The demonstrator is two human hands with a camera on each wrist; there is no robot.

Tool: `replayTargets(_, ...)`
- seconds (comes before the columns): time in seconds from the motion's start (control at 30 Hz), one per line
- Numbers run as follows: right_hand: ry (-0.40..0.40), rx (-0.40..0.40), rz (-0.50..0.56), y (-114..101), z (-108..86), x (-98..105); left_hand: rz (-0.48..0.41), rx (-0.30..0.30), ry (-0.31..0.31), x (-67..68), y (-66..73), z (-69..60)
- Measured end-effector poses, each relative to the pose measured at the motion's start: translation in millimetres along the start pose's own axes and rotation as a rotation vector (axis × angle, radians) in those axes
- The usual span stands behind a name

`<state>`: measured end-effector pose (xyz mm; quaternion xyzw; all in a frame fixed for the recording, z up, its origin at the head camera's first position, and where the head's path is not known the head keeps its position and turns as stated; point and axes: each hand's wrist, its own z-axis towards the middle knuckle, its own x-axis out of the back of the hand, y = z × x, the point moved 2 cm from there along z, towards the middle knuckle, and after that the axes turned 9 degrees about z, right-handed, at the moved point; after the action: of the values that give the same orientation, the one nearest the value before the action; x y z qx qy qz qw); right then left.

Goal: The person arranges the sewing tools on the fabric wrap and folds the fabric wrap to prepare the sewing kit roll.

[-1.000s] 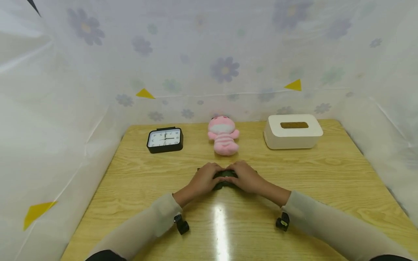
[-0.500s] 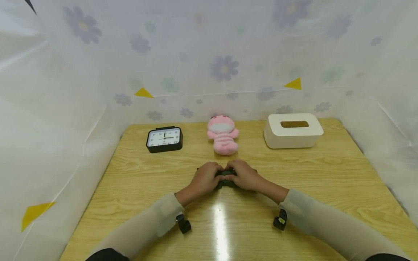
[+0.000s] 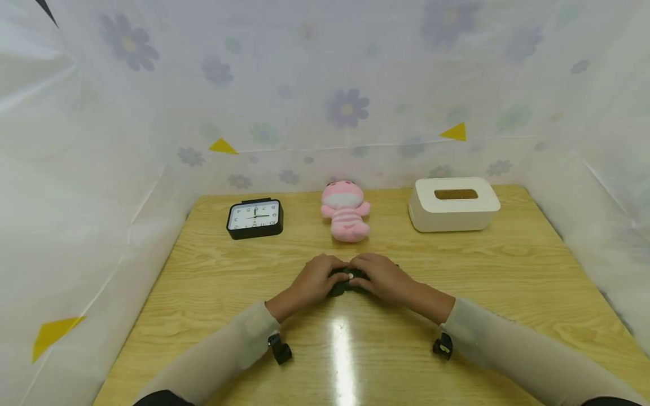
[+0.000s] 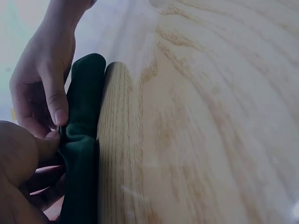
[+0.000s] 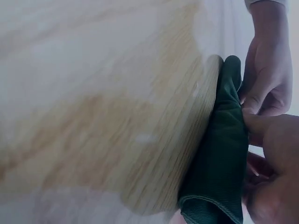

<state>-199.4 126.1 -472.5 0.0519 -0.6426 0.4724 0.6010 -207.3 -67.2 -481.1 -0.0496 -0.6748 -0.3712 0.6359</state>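
Note:
A dark green cloth item (image 3: 338,288) lies on the table between the hands, mostly covered by them. It is long and soft, with a crease at its middle in the left wrist view; its exact kind is unclear. My left hand (image 3: 316,280) and right hand (image 3: 384,278) meet over it, each pinching its upper edge between thumb and fingers. A small pale spot (image 3: 350,276) shows between the thumbs in the head view. The right wrist view shows the green cloth (image 5: 217,154) with a folded, hollow-looking near end. The fingers behind the cloth are partly hidden.
A pink plush toy (image 3: 346,211) lies just beyond the hands. Back left is a black-framed clock (image 3: 255,219), upside down to me; back right, a white tissue box (image 3: 454,204). Flower-printed sheeting (image 3: 304,101) encloses the wooden table (image 3: 213,293) at the back and sides.
The hands stay on the green cloth and have shifted only slightly. The pale spot between the thumbs shows more clearly now. The clock, toy and tissue box stay put.

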Motion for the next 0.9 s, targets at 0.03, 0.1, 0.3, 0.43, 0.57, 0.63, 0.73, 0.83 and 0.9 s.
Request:
replayTargets(0.03, -0.002, 0.034, -0.03, 0.3, 0.1, 0.5, -0.002, -0.009, -0.013, 0.1, -0.6, -0.3)
replayTargets(0.1, 0.002, 0.089, -0.082, 1.0, 0.7, 1.0, -0.007, -0.011, -0.04, 0.2, -1.1, -1.0)
replayTargets(0.3, 0.062, 0.015, -0.004, 6.1, 4.7, 1.6, -0.052, 0.066, -0.006, -2.7, 1.5, -2.2)
replayTargets(0.43, 0.112, -0.102, 0.149, 10.7, 6.4, 4.2, -0.042, 0.077, 0.085, -6.8, 4.1, -4.8)
replayTargets(0.57, 0.12, -0.164, 0.222, 12.2, 6.9, 7.6, 0.033, 0.034, 0.095, -10.9, 5.1, -8.0)
replayTargets(0.63, 0.117, -0.184, 0.236, 12.9, 7.2, 8.3, 0.064, 0.005, 0.083, -11.9, 5.1, -9.1)
replayTargets(0.73, 0.111, -0.202, 0.242, 13.8, 7.3, 8.6, 0.064, -0.015, 0.072, -11.8, 4.5, -9.0)
replayTargets(0.83, 0.11, -0.204, 0.246, 14.7, 7.7, 8.1, 0.053, -0.028, 0.078, -10.8, 4.1, -7.3)
replayTargets(0.9, 0.121, -0.202, 0.245, 15.0, 7.6, 8.0, 0.073, -0.043, 0.082, -10.5, 4.4, -5.6)
